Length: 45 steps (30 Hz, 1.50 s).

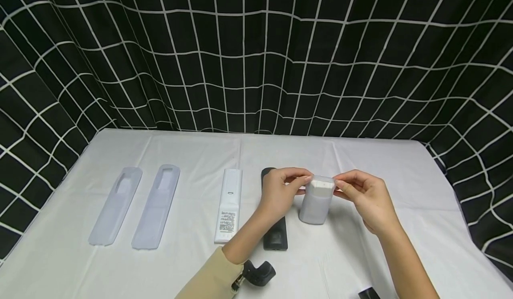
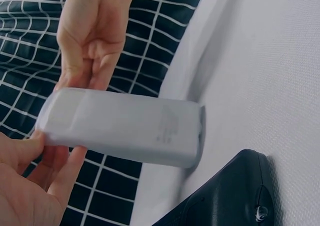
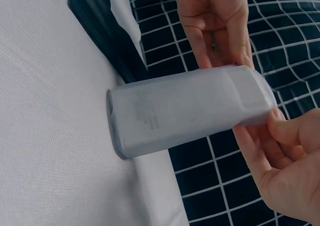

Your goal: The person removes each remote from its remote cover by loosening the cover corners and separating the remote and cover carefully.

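Observation:
A white remote control in a translucent cover [image 1: 316,201] stands on end, tilted a little, with its lower end at the tablecloth. My left hand [image 1: 278,194] pinches its upper left corner between thumb and fingers. On the opposite corner my right hand [image 1: 366,198] does the same. The left wrist view shows the cover [image 2: 120,123] wrapped along the remote, with faint print visible through it near the low end. Just left of it lies a black remote control [image 1: 275,236], partly hidden under my left hand and forearm.
A white remote control [image 1: 228,205] lies with its labelled back up, left of the black one. Two translucent covers [image 1: 116,207] lie side by side farther left. The white-clothed table [image 1: 192,263] ends at a black grid-patterned curtain [image 1: 240,58] behind.

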Each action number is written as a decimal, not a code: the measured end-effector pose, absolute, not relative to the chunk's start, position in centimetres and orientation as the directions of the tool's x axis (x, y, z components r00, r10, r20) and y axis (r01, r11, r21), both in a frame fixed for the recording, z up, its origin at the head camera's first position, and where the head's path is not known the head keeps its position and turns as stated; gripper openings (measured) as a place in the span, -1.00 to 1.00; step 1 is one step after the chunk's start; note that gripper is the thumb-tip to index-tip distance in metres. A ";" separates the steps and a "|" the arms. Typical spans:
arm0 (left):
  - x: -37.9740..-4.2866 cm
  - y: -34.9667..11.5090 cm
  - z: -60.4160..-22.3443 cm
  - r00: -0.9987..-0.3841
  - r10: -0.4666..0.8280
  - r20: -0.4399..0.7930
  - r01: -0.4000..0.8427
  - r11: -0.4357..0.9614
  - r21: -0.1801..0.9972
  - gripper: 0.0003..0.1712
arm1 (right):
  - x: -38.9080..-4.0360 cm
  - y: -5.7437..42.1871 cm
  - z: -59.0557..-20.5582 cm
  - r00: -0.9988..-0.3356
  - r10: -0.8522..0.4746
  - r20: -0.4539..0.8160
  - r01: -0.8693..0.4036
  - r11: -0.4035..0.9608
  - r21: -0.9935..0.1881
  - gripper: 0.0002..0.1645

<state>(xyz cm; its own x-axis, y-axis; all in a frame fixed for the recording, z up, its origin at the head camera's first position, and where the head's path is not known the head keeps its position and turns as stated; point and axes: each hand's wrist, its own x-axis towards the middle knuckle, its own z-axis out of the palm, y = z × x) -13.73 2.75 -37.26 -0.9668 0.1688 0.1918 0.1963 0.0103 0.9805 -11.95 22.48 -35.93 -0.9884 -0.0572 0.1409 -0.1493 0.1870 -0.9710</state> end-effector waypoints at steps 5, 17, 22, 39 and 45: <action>-13.7 2.7 -37.3 -0.967 0.171 0.187 0.194 0.023 0.981 -0.85 | -12.0 22.6 -35.9 -0.992 -0.061 0.109 -0.118 0.164 -0.979 -0.88; -13.8 2.6 -37.5 -0.966 0.177 0.188 0.190 -0.007 0.982 -0.85 | -12.0 22.7 -35.9 -0.996 -0.056 0.066 -0.076 0.190 -0.979 -0.86; -13.8 2.6 -37.5 -0.966 0.184 0.182 0.187 0.007 0.982 -0.84 | -12.0 22.7 -36.0 -0.997 -0.056 0.060 -0.069 0.174 -0.982 -0.88; -13.7 2.8 -37.4 -0.974 0.162 0.155 0.160 0.015 0.987 -0.84 | -11.9 22.6 -36.1 -0.998 -0.043 0.039 -0.046 0.194 -0.980 -0.89; -13.7 2.7 -37.4 -0.975 0.164 0.148 0.152 0.010 0.988 -0.83 | -11.9 22.6 -36.1 -0.999 -0.044 0.031 -0.038 0.166 -0.985 -0.93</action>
